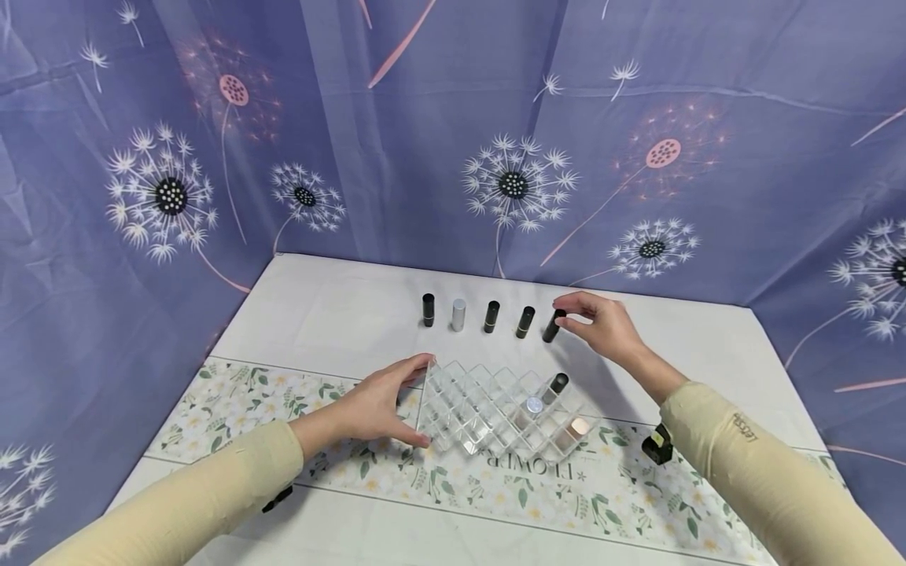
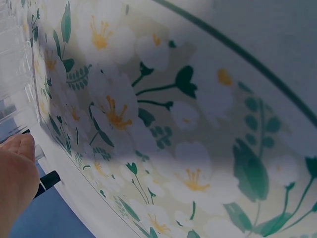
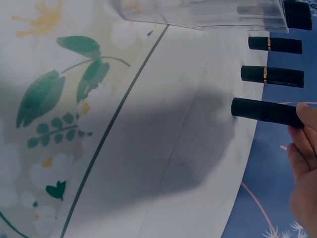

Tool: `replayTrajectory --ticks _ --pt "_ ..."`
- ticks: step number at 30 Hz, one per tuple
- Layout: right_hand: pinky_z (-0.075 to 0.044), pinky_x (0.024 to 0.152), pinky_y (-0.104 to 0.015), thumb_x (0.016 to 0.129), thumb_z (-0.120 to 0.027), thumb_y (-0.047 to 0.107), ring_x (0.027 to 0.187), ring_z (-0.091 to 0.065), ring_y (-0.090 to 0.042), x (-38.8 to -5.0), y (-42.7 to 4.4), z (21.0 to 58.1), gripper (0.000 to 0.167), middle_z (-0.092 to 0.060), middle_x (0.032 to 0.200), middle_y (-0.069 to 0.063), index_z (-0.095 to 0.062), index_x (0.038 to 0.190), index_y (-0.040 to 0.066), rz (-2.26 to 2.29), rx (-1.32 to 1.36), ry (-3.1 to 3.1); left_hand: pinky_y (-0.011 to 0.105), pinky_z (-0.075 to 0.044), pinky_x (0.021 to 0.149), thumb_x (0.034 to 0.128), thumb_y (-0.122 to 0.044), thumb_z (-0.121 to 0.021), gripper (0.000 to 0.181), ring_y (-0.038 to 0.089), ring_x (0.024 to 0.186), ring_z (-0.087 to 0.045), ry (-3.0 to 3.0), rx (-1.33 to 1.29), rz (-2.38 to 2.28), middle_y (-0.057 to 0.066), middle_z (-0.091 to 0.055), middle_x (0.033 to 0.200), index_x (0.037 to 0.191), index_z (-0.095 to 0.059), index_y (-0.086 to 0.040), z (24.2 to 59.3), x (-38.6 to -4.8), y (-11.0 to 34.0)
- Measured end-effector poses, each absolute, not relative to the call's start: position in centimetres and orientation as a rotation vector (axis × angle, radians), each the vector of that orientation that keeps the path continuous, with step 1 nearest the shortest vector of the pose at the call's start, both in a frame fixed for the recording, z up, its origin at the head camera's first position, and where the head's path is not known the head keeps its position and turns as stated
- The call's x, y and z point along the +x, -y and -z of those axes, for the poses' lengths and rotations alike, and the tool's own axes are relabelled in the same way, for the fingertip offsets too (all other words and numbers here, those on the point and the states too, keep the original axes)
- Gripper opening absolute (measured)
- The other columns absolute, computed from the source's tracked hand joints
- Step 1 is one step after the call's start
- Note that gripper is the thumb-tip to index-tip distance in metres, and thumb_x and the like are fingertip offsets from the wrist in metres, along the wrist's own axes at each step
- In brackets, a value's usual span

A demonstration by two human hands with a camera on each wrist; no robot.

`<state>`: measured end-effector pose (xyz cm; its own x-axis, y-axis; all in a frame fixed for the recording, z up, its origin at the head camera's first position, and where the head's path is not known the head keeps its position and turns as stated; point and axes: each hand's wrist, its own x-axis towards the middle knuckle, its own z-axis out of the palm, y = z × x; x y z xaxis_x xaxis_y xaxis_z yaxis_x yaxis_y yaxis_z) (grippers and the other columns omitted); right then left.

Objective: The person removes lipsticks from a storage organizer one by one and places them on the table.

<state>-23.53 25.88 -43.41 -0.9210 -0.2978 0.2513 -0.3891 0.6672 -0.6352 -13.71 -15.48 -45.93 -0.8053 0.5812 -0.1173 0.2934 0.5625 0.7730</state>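
Pickup, I judge: my right hand [image 1: 603, 325] pinches the row's rightmost black tube [image 1: 550, 330] beyond the clear rack [image 1: 467, 413], left hand [image 1: 373, 402] spread wide at the rack's end; next calls for clean lifting.

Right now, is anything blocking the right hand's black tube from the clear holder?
Nothing visible does: only white table lies between the black tube that the right hand pinches and the clear holder, though a dark-topped tube fills one slot.
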Motion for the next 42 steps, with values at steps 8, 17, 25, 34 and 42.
replayTrajectory --ticks 8,17,25,34,42 --pt "-0.056 0.107 -0.05 0.099 -0.079 0.01 0.117 -0.073 -0.038 -23.5 -25.8 43.1 0.03 -0.078 0.122 -0.016 -0.076 0.127 0.002 -1.09 0.589 2.78 0.05 -0.038 0.126 0.07 -0.042 -0.103 0.129 0.031 0.152 -0.045 -2.443 0.707 -1.109 0.009 -0.04 0.169 0.171 -0.026 -0.015 45.6 -13.7 15.3" --pt "-0.055 0.109 -0.051 0.097 -0.081 0.009 0.118 -0.072 -0.037 -23.2 -25.9 43.0 0.035 -0.078 0.123 -0.016 -0.074 0.13 0.003 -1.09 0.568 2.81 0.051 -0.038 0.126 0.0697 -0.041 -0.103 0.129 0.032 0.152 -0.045 -2.446 0.697 -1.109 0.009 -0.041 0.169 0.17 -0.027 -0.013 45.6 -13.8 15.1" --pt "-0.053 0.11 -0.051 0.095 -0.083 0.01 0.118 -0.072 -0.037 -23.1 -26.3 42.7 0.04 -0.076 0.126 -0.018 -0.072 0.132 0.001 -1.086 0.587 2.804 0.05 -0.036 0.127 0.0694 -0.041 -0.103 0.129 0.032 0.152 -0.045 -2.449 0.703 -1.104 0.009 -0.041 0.169 0.17 -0.027 -0.013 45.4 -13.7 15.1" --pt "-0.053 0.11 -0.049 0.095 -0.085 0.015 0.121 -0.071 -0.037 -22.4 -26.9 41.3 0.046 -0.073 0.133 -0.017 -0.07 0.136 0.002 -1.05 0.594 2.799 0.05 -0.037 0.126 0.0701 -0.039 -0.103 0.129 0.032 0.152 -0.045 -2.452 0.711 -1.105 0.01 -0.04 0.169 0.17 -0.027 -0.012 45.5 -13.7 15.3" --pt "-0.054 0.109 -0.045 0.095 -0.085 0.019 0.124 -0.07 -0.035 -21.5 -26.7 39.9 0.049 -0.072 0.136 -0.014 -0.069 0.139 0.005 -1.031 0.622 2.811 0.05 -0.038 0.126 0.0704 -0.039 -0.103 0.129 0.033 0.152 -0.045 -2.449 0.713 -1.107 0.01 -0.04 0.169 0.17 -0.026 -0.012 45.4 -13.6 15.3"
